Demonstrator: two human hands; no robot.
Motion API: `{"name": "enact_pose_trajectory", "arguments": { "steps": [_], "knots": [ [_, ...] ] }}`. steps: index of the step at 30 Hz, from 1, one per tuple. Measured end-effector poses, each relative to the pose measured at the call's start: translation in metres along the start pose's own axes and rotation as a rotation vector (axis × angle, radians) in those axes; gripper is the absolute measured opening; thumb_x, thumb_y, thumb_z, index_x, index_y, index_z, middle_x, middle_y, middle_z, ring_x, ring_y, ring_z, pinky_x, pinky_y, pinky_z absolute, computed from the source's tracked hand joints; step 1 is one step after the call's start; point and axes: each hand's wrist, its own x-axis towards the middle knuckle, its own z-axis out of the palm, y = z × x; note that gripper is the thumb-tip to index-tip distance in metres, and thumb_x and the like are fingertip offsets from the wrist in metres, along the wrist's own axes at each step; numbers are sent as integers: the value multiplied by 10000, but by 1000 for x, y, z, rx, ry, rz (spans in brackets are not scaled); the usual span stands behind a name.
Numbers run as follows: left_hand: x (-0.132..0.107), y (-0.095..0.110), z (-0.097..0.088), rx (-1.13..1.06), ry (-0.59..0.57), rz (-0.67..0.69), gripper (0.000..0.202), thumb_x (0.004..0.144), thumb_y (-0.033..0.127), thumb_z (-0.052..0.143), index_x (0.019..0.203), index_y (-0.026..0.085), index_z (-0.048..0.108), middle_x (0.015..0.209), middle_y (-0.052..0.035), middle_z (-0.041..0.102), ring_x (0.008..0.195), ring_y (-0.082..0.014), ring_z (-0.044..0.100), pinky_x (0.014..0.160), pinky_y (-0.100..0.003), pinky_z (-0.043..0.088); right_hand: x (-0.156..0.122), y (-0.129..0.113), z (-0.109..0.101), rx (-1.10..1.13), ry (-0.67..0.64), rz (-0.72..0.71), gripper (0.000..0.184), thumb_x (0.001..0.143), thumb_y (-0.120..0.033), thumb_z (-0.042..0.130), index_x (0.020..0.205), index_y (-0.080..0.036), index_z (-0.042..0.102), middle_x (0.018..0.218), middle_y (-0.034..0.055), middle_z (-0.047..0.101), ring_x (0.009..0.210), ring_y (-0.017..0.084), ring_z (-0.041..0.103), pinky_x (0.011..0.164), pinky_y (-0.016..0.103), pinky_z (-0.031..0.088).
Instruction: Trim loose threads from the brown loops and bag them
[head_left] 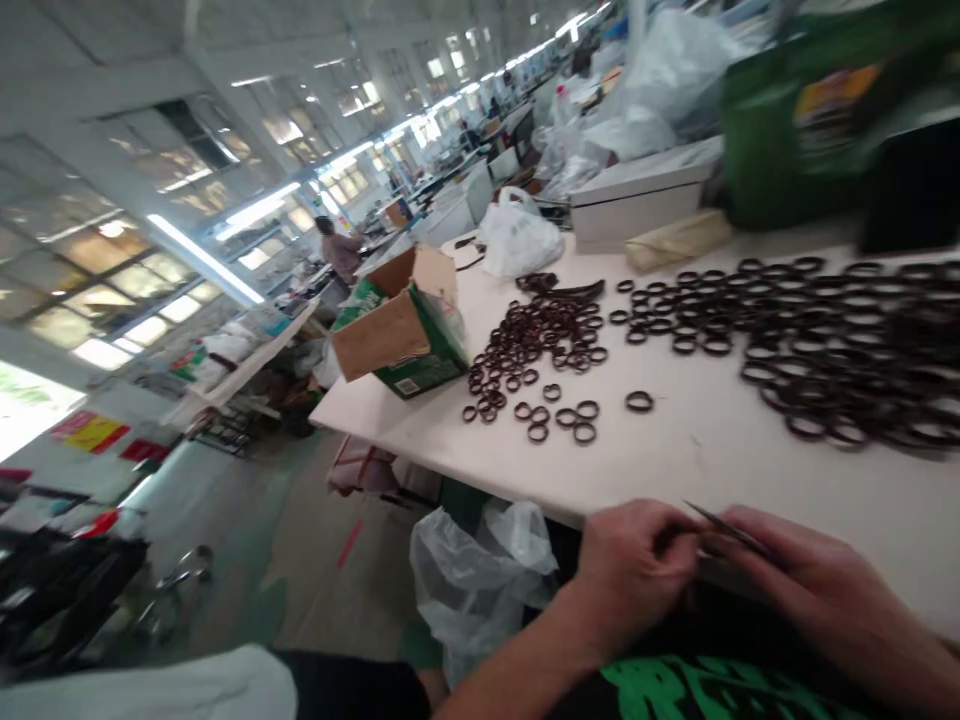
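The right hand (806, 565) is gripping a slim, dark, pointed tool (724, 525), its tip jutting beside the left hand (637, 555), whose grip I cannot tell. Small dark-brown rings (534, 322) are lying beyond both hands.

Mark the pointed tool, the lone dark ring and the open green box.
Pointed tool (714, 520), head view: slim exposed shaft.
Lone dark ring (640, 409), head view: near edge of band.
Open green box (429, 373), head view: green side.

Head-worn view over worktable (480, 460) | faces forward and down, tilted | left hand (637, 555), right hand (806, 570) close, lower right | lamps (259, 210) recede toward top
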Motion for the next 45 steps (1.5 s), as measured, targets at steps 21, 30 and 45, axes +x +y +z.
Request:
{"name": "enact_pose_trajectory", "arguments": {
  "steps": [21, 30, 45],
  "knots": [
    [21, 6, -13, -382, 65, -396, 235, 733, 390, 693, 710, 172, 609, 580, 20, 603, 526, -119, 549, 535, -215, 479, -3, -36, -31, 51, -17, 122, 362, 984, -398, 380, 893, -162, 640, 729, 7, 635, 663, 125, 554, 666, 243, 412],
    [16, 6, -3, -344, -22, -372, 267, 753, 443, 676, 699, 192, 604, 589, 37, 585, 565, -136, 543, 557, -217, 452, -1, -40, 3, 241, 43, 294, 155, 768, -303, 690, 823, -169, 633, 652, -60, 513, 533, 66, 351, 487, 201, 276],
    [16, 5, 8, -378, -82, -348, 234, 753, 399, 640, 651, 199, 575, 596, 25, 528, 581, -147, 486, 561, -242, 415, -8, -24, 6, 200, 68, 335, 82, 807, -218, 568, 772, -166, 622, 661, -33, 547, 571, 90, 377, 518, 224, 294]
  ]
}}
